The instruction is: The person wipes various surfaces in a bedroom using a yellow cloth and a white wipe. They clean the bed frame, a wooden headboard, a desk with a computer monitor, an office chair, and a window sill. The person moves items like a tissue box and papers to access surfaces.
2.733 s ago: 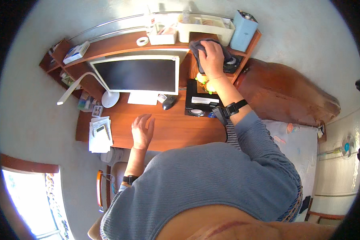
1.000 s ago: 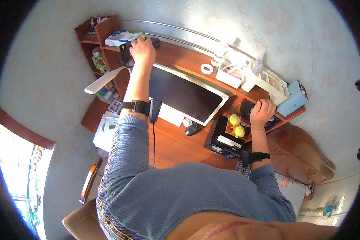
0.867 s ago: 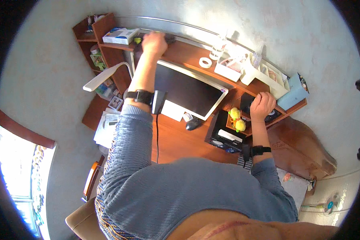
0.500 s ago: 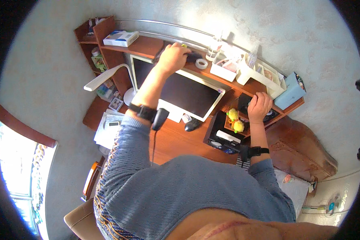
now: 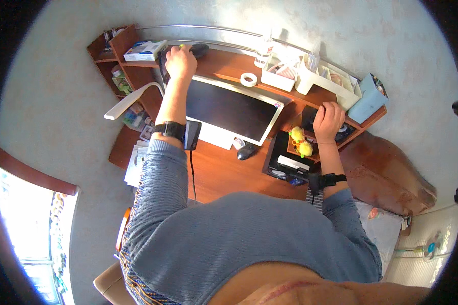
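My left hand (image 5: 180,62) is closed at the left part of the upper shelf (image 5: 220,60), beside the white box. From behind its fingers sticks out a dark, rounded item (image 5: 199,50) with a small yellow-green spot near it; its kind is not clear. Over on the right, my right hand (image 5: 329,122) has its fingers bent together over the front edge of the shelf, next to the white organizer (image 5: 336,84). Below the shelf stands a monitor (image 5: 234,109) with a dark screen.
A roll of white tape (image 5: 248,79), a clear bottle (image 5: 263,53), a white basket (image 5: 280,76) and a light blue box (image 5: 367,101) stand along the shelf. Yellow plush toys (image 5: 301,142), a black mouse (image 5: 247,151) and a white lamp (image 5: 132,100) are lower down.
My left hand has moved left along the shelf, and the dark item has gone with it, away from the tape roll. My right hand stays at the shelf edge.
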A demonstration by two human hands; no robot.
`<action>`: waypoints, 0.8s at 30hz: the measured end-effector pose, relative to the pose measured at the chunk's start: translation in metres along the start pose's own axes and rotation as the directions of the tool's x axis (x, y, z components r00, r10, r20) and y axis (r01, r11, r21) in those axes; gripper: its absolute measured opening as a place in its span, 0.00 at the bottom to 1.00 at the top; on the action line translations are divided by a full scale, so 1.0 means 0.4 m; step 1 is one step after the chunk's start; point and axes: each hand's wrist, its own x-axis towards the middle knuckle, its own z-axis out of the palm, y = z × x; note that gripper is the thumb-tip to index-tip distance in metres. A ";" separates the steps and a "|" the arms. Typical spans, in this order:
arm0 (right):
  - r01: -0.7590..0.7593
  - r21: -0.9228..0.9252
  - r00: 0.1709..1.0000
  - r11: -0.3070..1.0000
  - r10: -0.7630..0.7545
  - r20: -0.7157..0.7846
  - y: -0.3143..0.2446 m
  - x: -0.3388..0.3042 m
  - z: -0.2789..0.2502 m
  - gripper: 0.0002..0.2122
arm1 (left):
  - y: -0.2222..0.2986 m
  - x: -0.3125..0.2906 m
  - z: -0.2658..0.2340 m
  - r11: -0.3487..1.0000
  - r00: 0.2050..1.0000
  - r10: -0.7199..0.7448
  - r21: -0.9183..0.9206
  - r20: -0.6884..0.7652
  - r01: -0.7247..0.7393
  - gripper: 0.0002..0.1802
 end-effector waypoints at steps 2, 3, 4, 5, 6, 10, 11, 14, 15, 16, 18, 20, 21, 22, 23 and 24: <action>-0.025 0.160 1.000 0.987 0.026 -0.004 -0.060 0.014 -0.039 0.08 | -0.001 0.003 -0.006 1.000 0.997 0.010 0.022 0.079 -0.012 0.17; 0.010 0.255 0.998 0.967 0.005 -0.061 -0.096 0.033 -0.049 0.09 | -0.001 0.007 -0.007 0.999 0.998 0.027 0.023 0.057 -0.028 0.17; 0.109 0.315 0.994 0.943 -0.105 -0.030 -0.148 0.044 -0.056 0.10 | 0.000 0.008 -0.006 0.999 0.997 0.022 0.041 0.067 -0.025 0.17; 0.232 0.385 0.972 0.893 -0.226 -0.061 -0.211 0.051 -0.059 0.12 | -0.001 0.009 -0.005 0.999 0.996 0.025 0.037 0.082 -0.029 0.17; 0.254 0.423 0.953 0.870 -0.300 0.044 -0.264 0.068 -0.055 0.14 | 0.000 0.009 -0.003 0.999 0.998 0.013 0.041 0.063 -0.016 0.17; 0.330 0.393 0.850 0.858 -0.452 0.272 -0.426 0.141 0.035 0.29 | -0.002 0.005 -0.005 0.999 0.998 0.037 0.027 0.047 -0.038 0.15; 0.351 0.351 0.836 0.868 -0.459 0.299 -0.443 0.159 0.065 0.31 | -0.001 0.004 -0.009 0.999 0.998 0.037 0.029 0.052 -0.039 0.14; 0.225 0.293 0.787 0.929 -0.351 0.507 -0.467 0.201 0.134 0.36 | 0.004 0.004 -0.024 0.999 0.996 0.026 0.042 0.083 -0.029 0.14; 0.212 0.224 0.779 0.951 -0.303 0.549 -0.477 0.209 0.147 0.36 | 0.008 0.002 -0.028 0.999 0.995 0.023 0.041 0.092 -0.027 0.13; 0.229 0.246 0.820 0.942 -0.323 0.472 -0.487 0.217 0.154 0.35 | 0.011 0.001 -0.031 0.998 0.995 0.015 0.054 0.103 -0.021 0.13; 0.237 0.292 0.841 0.927 -0.346 0.417 -0.519 0.234 0.162 0.32 | 0.018 -0.002 -0.035 0.998 0.997 0.006 0.065 0.083 -0.011 0.13; 0.263 0.386 0.860 0.884 -0.397 0.322 -0.563 0.262 0.173 0.30 | 0.018 -0.006 -0.036 0.998 0.996 -0.009 0.061 0.085 0.003 0.13; 0.249 0.432 0.863 0.867 -0.401 0.307 -0.588 0.283 0.184 0.29 | 0.016 -0.008 -0.034 0.997 0.997 0.004 0.075 0.077 -0.010 0.13; 0.245 0.478 0.871 0.843 -0.408 0.274 -0.614 0.310 0.202 0.28 | 0.013 -0.010 -0.032 0.998 0.998 0.006 0.057 0.066 -0.010 0.13; 0.262 0.530 0.883 0.807 -0.422 0.205 -0.643 0.336 0.223 0.28 | 0.009 -0.011 -0.028 0.999 0.998 0.014 0.037 0.053 -0.015 0.13; 0.294 0.525 0.891 0.799 -0.428 0.153 -0.674 0.364 0.250 0.26 | 0.006 -0.010 -0.021 1.000 0.999 0.021 0.023 0.035 -0.022 0.14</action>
